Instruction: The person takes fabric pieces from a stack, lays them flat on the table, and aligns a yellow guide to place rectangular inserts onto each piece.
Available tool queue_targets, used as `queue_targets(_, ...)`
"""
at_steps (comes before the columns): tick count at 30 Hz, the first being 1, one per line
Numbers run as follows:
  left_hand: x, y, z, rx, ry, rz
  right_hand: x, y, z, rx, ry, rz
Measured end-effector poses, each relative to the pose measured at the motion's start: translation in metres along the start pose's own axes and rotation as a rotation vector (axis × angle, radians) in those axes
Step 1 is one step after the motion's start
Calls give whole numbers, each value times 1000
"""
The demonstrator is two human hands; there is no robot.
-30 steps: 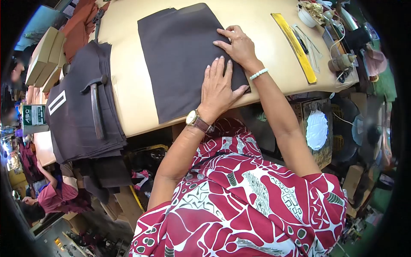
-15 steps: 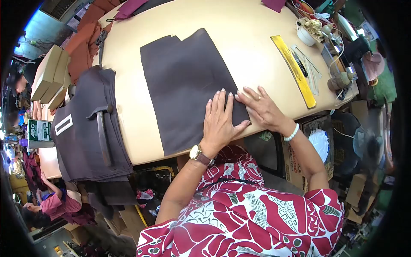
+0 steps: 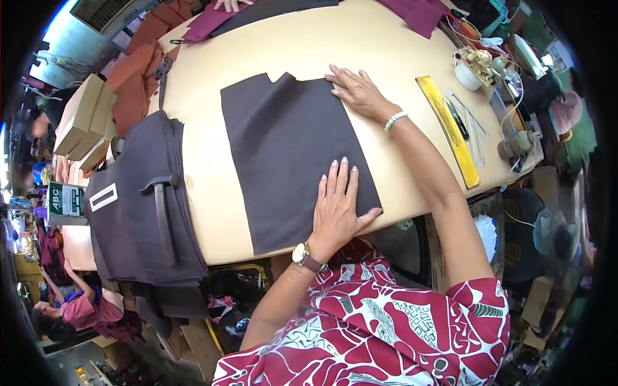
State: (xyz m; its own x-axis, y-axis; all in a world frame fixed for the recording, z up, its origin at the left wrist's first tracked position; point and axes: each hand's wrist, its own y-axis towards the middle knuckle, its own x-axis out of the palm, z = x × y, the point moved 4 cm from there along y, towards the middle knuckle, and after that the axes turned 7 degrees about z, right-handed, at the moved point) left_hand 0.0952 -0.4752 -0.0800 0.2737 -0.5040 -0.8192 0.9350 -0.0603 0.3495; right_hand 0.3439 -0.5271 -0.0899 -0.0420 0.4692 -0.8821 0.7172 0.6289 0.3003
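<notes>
A dark grey fabric piece (image 3: 290,135) lies on the cream tabletop (image 3: 215,186), with a notch and a slightly raised fold along its far edge. Flat on its near right part rests my left hand (image 3: 336,209), fingers spread and thumb toward the near right corner. My right hand (image 3: 362,93) is at the far right corner, its fingertips touching the cloth's edge and its fingers stretched out. Left of the cloth is a stack of dark fabric (image 3: 138,225). A hammer (image 3: 163,215) and a white rectangular frame (image 3: 103,197) lie on that stack.
A yellow ruler (image 3: 449,132) lies on the right, beside clear rulers and a dark pen. Farther right stands a white pot (image 3: 467,76). Maroon fabric (image 3: 418,14) and another person's hand (image 3: 233,4) are at the far edge. A person in pink (image 3: 87,305) is at lower left.
My right hand has moved from the near right corner up to the cloth's far right corner. My left hand stays flat on the cloth. Another person's hand has appeared at the far edge.
</notes>
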Motion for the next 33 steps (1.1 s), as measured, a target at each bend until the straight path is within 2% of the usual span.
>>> queue_targets(3,3,-3,0,0,34,-29,1,-4,-6,41,4,43)
queue_targets(6,-4,-23,10,0,25,-77,-4,-24,-23,-17,1,60)
queue_targets(8,-14,-51,23,4,-10,-119,-10,-52,-40,-5,-27,-6)
queue_targets(10,-36,-72,39,13,-59,-194,-17,-91,-55,-82,10,23)
queue_targets(13,-60,-51,35,34,-233,-333,-20,-116,-59,-4,60,19)
queue_targets(14,-59,-32,24,102,-296,-160,-21,-115,-60,26,73,4)
queue_targets(15,-62,-6,19,142,-213,-23,-23,-116,-61,63,85,-10)
queue_targets(17,-51,38,2,147,-86,109,-20,-118,-57,53,38,6)
queue_targets(19,-23,69,-27,67,56,55,-13,-115,-57,61,-20,-5)
queue_targets(22,-11,91,-47,35,92,91,-39,-115,-51,123,-121,180)
queue_targets(24,-12,99,-53,-84,54,3,-63,-121,-7,320,-207,498)
queue_targets(26,-15,108,-62,-222,0,-146,-96,-135,48,545,-242,610)
queue_targets(28,-12,118,-76,-275,-46,-188,-124,-152,74,696,-629,584)
queue_targets(31,-9,128,-82,-285,-114,-263,-132,-165,102,889,-689,426)
queue_targets(33,-11,127,-82,-261,-144,-244,-131,-165,106,906,-601,458)
